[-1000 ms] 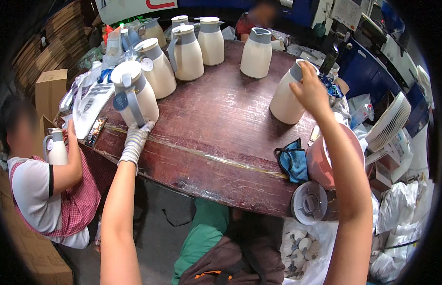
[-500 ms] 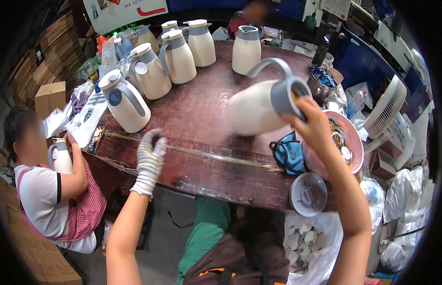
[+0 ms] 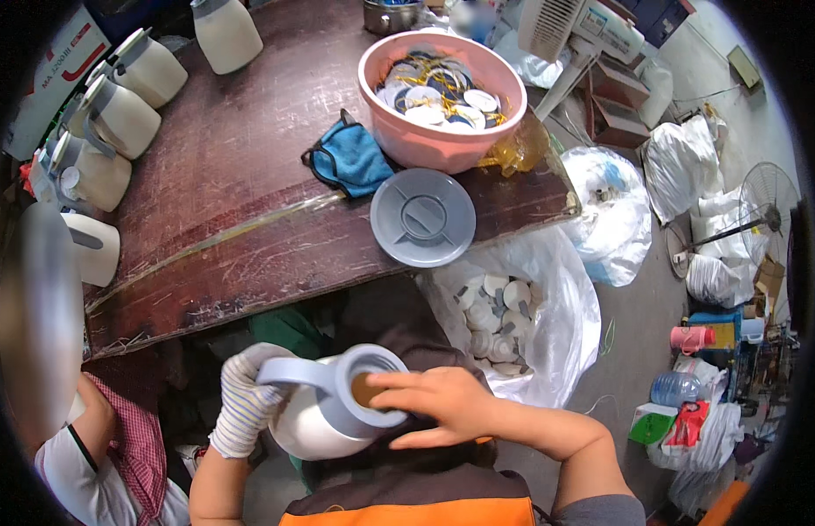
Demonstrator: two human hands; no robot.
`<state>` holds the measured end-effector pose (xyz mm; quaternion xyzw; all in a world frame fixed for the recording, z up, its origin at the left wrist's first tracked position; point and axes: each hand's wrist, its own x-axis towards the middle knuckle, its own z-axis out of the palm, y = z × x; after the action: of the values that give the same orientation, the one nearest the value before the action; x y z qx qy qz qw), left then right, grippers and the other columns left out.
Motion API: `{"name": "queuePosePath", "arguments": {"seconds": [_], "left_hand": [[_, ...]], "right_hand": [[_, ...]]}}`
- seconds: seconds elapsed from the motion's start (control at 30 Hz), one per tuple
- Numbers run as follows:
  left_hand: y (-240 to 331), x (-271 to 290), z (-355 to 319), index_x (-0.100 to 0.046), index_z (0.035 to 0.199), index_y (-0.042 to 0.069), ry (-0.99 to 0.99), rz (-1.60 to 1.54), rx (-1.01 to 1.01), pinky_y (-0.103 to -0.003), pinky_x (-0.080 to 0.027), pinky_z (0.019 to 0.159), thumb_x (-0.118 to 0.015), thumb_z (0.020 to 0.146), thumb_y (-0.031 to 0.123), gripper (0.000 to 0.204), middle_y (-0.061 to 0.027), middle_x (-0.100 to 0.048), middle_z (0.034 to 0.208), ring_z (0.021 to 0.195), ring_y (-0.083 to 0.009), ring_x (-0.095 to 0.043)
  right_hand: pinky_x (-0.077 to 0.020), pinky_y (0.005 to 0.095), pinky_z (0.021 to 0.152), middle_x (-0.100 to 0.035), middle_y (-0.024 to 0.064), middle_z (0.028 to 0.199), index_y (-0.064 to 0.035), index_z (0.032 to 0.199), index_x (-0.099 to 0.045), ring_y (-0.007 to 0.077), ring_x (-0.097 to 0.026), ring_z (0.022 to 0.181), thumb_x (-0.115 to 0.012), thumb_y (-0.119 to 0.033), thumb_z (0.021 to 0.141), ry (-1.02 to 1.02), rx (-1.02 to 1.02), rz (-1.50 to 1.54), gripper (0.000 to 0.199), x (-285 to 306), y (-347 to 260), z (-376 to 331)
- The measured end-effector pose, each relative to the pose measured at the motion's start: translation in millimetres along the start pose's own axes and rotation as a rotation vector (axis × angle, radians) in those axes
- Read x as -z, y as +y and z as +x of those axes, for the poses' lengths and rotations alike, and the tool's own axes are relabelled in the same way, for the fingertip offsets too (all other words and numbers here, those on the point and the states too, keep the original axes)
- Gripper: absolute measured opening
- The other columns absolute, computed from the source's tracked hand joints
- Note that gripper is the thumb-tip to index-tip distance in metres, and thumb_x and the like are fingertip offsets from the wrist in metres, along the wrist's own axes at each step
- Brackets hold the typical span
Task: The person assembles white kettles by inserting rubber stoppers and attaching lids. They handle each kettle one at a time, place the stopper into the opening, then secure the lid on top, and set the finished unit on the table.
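Observation:
A cream thermos jug (image 3: pixel 309 424) with a grey collar and handle is tilted above my lap, its lidless mouth showing a brownish inside. My left hand (image 3: pixel 249 396), in a striped knit glove, is closed on the jug at its handle side; the fingertips are partly hidden. My bare right hand (image 3: pixel 447 401) lies at the jug's mouth with fingers stretched out, fingertips over the opening and the thumb apart below. On the table edge ahead lies a round grey lid (image 3: pixel 423 219). A blue cloth mask (image 3: pixel 350 158) is close behind it.
A pink basin (image 3: pixel 442 145) of round lids and yellow ties stands on the dark red table (image 3: pixel 223 158). Several cream jugs (image 3: pixel 144 70) line the far left. A plastic bag of white discs (image 3: pixel 556 307) sits below the table edge. A person (image 3: pixel 131 438) is at my left.
The jug has come from above the table to my lap. My left hand now grips it, and my right fingers have loosened from its rim. The view has swung rightward.

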<state>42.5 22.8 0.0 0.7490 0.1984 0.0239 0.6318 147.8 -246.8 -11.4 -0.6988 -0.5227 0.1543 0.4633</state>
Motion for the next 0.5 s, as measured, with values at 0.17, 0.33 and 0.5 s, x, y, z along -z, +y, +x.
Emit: {"name": "queuePosePath", "arguments": {"seconds": [0.17,0.33,0.5], "left_hand": [[-4,-3,0,-0.065,0.085,0.003,0.129,-0.017,0.006,-0.023,-0.046,0.063,-0.07,0.078,0.009,0.011,0.0007,-0.063,0.073,0.069,-0.0059,-0.056],[15,-31,-3,-0.065,0.091,0.001,0.031,0.059,0.13,-0.023,-0.049,0.062,-0.07,0.078,0.011,0.017,-0.0008,-0.065,0.075,0.066,-0.0079,-0.059],[2,-33,0,-0.065,0.092,0.0,0.088,0.101,0.08,-0.022,-0.047,0.057,-0.074,0.078,0.016,0.023,-0.0025,-0.064,0.074,0.063,-0.0084,-0.059]], "right_hand": [[-0.052,0.0373,0.075,-0.067,0.0123,0.103,-0.0066,0.105,-0.065,0.0294,-0.066,0.093,-0.064,-0.018,0.085,0.449,-0.601,-0.041,0.023,10,115,-59],[-0.0473,0.0414,0.093,-0.062,0.0195,0.121,-0.0007,0.122,-0.058,0.0343,-0.058,0.114,-0.071,-0.041,0.08,-0.127,-1.322,-0.327,0.059,-44,331,-203],[-0.0441,0.0389,0.099,-0.054,0.0253,0.131,0.0026,0.133,-0.047,0.0352,-0.054,0.12,-0.077,-0.042,0.073,0.066,-1.611,-0.058,0.08,-108,336,-246]]}}
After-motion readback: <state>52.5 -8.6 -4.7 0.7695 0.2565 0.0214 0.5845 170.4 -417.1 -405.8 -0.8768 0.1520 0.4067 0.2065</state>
